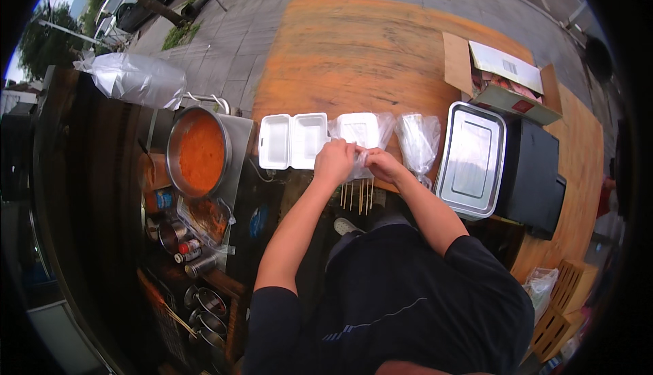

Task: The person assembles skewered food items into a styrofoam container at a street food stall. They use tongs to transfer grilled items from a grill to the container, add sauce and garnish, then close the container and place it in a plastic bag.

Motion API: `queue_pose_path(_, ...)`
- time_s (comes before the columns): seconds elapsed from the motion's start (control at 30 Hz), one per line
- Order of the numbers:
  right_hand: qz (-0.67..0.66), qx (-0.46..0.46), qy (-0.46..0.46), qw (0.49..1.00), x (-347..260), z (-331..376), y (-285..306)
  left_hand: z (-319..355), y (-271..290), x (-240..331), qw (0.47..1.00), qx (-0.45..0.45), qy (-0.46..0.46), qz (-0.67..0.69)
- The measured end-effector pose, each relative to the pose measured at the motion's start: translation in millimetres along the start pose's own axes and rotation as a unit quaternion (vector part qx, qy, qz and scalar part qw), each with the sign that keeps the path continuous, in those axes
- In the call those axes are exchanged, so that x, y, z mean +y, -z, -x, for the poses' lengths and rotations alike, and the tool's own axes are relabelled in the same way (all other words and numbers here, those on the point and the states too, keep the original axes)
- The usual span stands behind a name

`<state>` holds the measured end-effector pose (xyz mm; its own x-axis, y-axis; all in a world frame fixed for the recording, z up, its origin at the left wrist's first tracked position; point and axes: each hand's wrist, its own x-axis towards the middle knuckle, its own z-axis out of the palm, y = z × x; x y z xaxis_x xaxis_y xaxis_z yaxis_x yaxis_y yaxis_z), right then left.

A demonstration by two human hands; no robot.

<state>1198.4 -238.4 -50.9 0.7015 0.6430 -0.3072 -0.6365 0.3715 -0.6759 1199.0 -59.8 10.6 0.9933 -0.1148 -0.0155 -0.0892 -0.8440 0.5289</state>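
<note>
At the table's near edge, my left hand [335,161] and my right hand [382,164] are close together, both with fingers closed on a clear plastic bag [386,127]. Inside or under that thin plastic sits a white foam box [358,127], just beyond my fingers. Several thin wooden skewers [356,195] point toward me from beneath my hands; their far ends are hidden. Left of the bag, an open foam takeaway box [310,137] lies with both halves facing up. On the right is a bundle of clear plastic bags [417,142].
A steel pot of orange-red sauce [201,154] stands left, above jars and metal cups. To the right are a lidded steel tray [471,160], a black container [533,171] and an open cardboard box [510,89]. The wooden table [360,48] stretches away from me.
</note>
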Motion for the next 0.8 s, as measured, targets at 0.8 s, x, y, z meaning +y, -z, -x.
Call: queue_pose_path(0.8, 0.445, 0.089, -0.067, 0.889, -21.4, -38.0, -14.9, 59.5, -4.2, 3.9, 0.991, 0.117, 0.013, 0.065)
